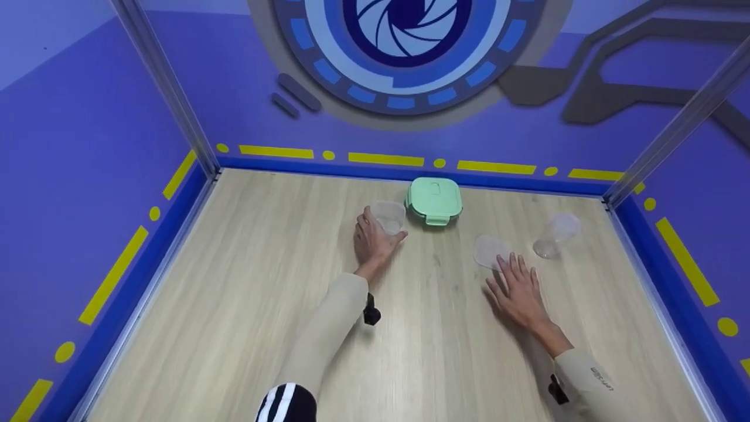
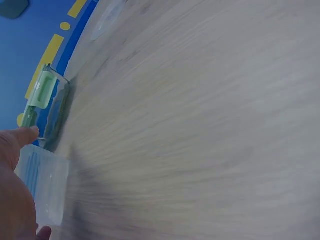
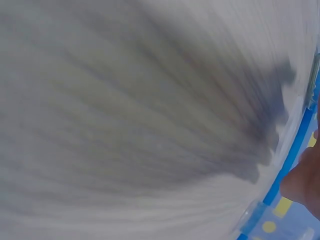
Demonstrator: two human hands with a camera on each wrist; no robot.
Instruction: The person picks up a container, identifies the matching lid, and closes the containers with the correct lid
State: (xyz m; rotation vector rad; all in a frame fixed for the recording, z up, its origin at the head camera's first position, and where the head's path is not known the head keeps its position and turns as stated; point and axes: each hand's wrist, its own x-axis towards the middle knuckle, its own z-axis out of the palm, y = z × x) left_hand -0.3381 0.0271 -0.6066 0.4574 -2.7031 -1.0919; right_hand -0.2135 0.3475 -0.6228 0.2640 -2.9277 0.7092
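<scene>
My left hand (image 1: pixel 375 239) grips a clear plastic container (image 1: pixel 391 217), fingers along its left side and thumb at the near right. In the left wrist view the same container (image 2: pixel 47 185) shows beside the hand (image 2: pixel 15 190), its walls see-through. My right hand (image 1: pixel 518 293) has its fingers spread, palm down. Its fingertips overlap the near edge of a flat translucent lid (image 1: pixel 489 251) in the head view. In the right wrist view only part of the right hand (image 3: pixel 305 180) shows, at the right edge, with its shadow on the table.
A food box with a mint green clip lid (image 1: pixel 436 198) stands just right of the clear container, near the back wall. A small clear round piece (image 1: pixel 546 248) and a translucent angular piece (image 1: pixel 565 226) lie farther right. Blue walls enclose the wooden table (image 1: pixel 433 351).
</scene>
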